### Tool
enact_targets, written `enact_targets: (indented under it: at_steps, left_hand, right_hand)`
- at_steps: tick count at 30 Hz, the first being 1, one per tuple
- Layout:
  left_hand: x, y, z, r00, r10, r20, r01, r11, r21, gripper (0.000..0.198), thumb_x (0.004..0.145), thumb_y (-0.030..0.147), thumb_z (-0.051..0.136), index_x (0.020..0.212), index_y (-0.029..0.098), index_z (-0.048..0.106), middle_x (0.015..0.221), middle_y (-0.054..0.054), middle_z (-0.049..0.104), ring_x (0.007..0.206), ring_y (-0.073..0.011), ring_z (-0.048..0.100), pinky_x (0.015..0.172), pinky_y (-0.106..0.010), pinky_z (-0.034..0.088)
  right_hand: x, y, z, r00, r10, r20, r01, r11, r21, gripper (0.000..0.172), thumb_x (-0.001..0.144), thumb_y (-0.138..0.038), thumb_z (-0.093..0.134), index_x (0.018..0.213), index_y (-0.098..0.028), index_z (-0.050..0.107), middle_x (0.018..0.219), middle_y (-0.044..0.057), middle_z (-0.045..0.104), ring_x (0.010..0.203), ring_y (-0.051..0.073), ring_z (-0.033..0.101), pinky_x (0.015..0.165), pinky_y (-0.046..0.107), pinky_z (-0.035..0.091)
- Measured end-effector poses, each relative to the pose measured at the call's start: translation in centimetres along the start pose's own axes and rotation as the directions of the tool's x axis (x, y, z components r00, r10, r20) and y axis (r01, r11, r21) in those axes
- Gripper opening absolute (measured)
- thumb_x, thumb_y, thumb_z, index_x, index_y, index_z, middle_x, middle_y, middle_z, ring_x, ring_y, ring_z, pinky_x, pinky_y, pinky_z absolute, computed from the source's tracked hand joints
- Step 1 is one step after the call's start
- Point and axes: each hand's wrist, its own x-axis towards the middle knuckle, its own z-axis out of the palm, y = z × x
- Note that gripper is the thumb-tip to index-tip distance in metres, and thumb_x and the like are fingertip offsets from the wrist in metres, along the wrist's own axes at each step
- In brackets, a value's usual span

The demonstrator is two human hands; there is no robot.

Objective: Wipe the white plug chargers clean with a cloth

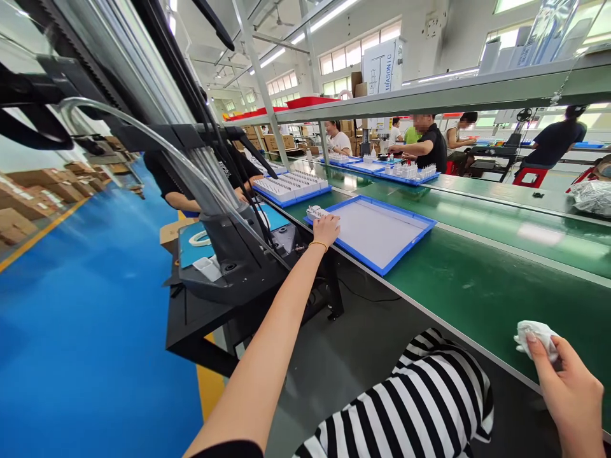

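Currently, the left grip [326, 229] cups a white part [312, 213] beside the blue tray [396, 208]. The right grip [566, 394] pinches a cloth [537, 337].

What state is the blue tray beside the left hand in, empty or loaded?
Empty: the blue tray shows only a bare pale floor inside its rim.

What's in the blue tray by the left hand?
The blue tray shows a pale flat floor. At its corner, a white piece sits under the left hand, which hides most of it; what lies beneath the palm can't be seen.
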Motion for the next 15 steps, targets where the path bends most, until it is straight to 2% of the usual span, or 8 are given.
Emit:
enact_targets:
  at_steps: [3, 7, 11, 15]
  left_hand:
    - [0.1, -0.7, 0.0, 0.998, 0.054, 0.04, -0.055, 0.998, 0.01, 0.044, 0.091, 0.018, 0.041, 0.132, 0.024, 0.055, 0.138, -0.009, 0.056, 0.126, -0.0275, 0.047, 0.109, -0.042, 0.028]
    - [0.5, -1.9, -0.4, 0.987, 0.132, 0.092, -0.133, 0.991, 0.01, 0.047, 0.089, 0.018, 0.049, 0.135, 0.022, 0.054, 0.137, -0.011, 0.056, 0.125, -0.0271, 0.049, 0.11, -0.038, 0.029]
    - [0.9, -2.9, -0.6, 0.972, 0.195, 0.128, -0.196, 0.981, -0.003, 0.051, 0.086, 0.015, 0.053, 0.137, 0.022, 0.053, 0.139, -0.009, 0.057, 0.126, -0.0254, 0.051, 0.109, -0.034, 0.035]
    - [0.7, -3.3, -0.5, 0.969, 0.21, 0.128, -0.211, 0.977, -0.002, 0.053, 0.087, 0.012, 0.05, 0.139, 0.023, 0.052, 0.14, -0.007, 0.056, 0.123, -0.0238, 0.054, 0.102, -0.031, 0.042]
  right_hand:
    - [0.0, 0.1, 0.1, 1.0, -0.009, -0.013, 0.009, 1.0, 0.011, 0.049, 0.068, -0.07, 0.048, 0.084, -0.024, 0.055, 0.077, 0.008, 0.065, 0.069, 0.029, 0.062, 0.061, 0.036, 0.044]
    - [-0.1, -0.2, 0.2, 1.0, 0.012, -0.003, -0.012, 1.0, 0.02, 0.049, 0.067, -0.07, 0.049, 0.085, -0.024, 0.055, 0.076, 0.008, 0.065, 0.069, 0.029, 0.061, 0.062, 0.036, 0.044]
    - [-0.2, -0.8, 0.0, 1.0, 0.021, -0.018, -0.021, 1.0, 0.012, 0.05, 0.065, -0.071, 0.048, 0.083, -0.025, 0.054, 0.063, 0.005, 0.058, 0.058, 0.026, 0.056, 0.059, 0.037, 0.044]
    - [-0.3, -1.0, -0.2, 0.999, 0.036, 0.0, -0.036, 0.999, -0.011, 0.052, 0.065, -0.07, 0.046, 0.086, -0.024, 0.054, 0.064, 0.005, 0.058, 0.057, 0.025, 0.056, 0.061, 0.036, 0.043]
